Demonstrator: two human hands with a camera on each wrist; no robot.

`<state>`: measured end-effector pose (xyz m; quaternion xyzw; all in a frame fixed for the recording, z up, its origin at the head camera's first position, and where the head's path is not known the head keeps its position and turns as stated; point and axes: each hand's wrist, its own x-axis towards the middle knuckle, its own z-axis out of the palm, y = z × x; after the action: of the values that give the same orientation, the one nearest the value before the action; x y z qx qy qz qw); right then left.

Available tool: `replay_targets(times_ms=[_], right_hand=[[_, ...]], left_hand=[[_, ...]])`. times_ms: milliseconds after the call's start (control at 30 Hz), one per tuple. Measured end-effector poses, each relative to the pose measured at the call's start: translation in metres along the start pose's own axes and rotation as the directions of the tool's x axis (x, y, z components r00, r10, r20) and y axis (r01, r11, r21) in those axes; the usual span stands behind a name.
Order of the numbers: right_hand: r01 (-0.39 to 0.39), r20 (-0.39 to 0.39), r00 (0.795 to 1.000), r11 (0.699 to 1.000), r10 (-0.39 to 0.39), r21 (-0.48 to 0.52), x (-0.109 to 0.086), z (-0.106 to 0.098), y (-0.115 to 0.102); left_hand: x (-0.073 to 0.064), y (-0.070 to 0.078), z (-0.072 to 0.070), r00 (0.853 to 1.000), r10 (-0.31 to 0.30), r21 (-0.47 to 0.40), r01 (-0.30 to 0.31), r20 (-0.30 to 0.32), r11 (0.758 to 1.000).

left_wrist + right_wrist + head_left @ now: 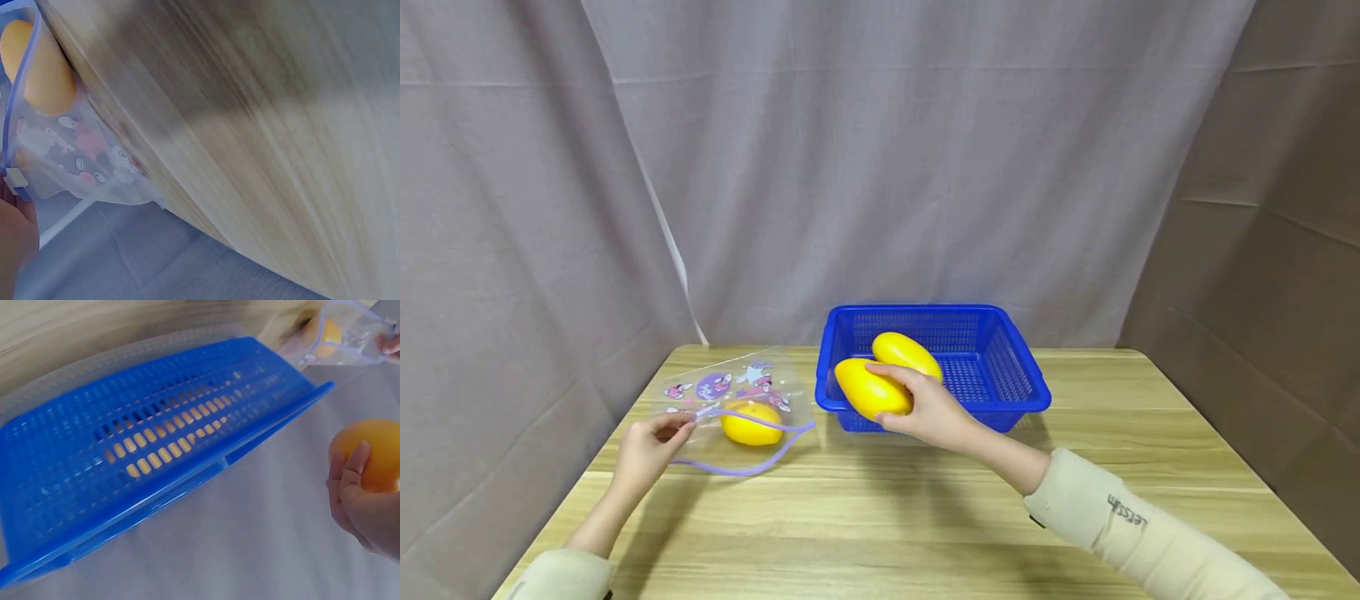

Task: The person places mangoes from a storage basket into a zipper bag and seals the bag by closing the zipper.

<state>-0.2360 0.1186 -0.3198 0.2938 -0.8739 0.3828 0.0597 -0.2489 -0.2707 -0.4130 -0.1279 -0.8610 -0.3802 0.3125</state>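
Observation:
My right hand [934, 412] grips a yellow mango [868, 390] above the near left rim of a blue plastic basket [1033, 398]. A second mango [904, 353] lies inside that basket, partly hidden behind the held one. Over at the left, my left hand [651, 450] pinches the purple-edged mouth of a clear zip bag [700, 446] with printed cartoon figures. The bag's mouth gapes toward me, and one mango [749, 423] rests in it. In the left wrist view the fingers are near a white zip slider [17, 177].
Everything stands on a wood-grain table [880, 533]. Grey curtains [925, 167] hang behind and at the left, with a brownish cloth [1262, 292] along the right side. The basket stands close to the table's far edge, right of the bag.

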Motion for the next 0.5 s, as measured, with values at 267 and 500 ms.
replay_targets(times_ms=[267, 500], right_hand=[[0.111, 0.045, 0.993, 0.992, -0.109, -0.058, 0.004, 0.019, -0.008], [0.204, 0.122, 0.973, 0.976, -0.194, -0.082, 0.009, 0.037, -0.02]], left_hand=[[-0.004, -0.004, 0.003, 0.998, -0.056, -0.092, 0.057, 0.008, 0.994], [-0.007, -0.001, 0.005, 0.998, -0.036, -0.122, 0.028, -0.061, 0.992]])
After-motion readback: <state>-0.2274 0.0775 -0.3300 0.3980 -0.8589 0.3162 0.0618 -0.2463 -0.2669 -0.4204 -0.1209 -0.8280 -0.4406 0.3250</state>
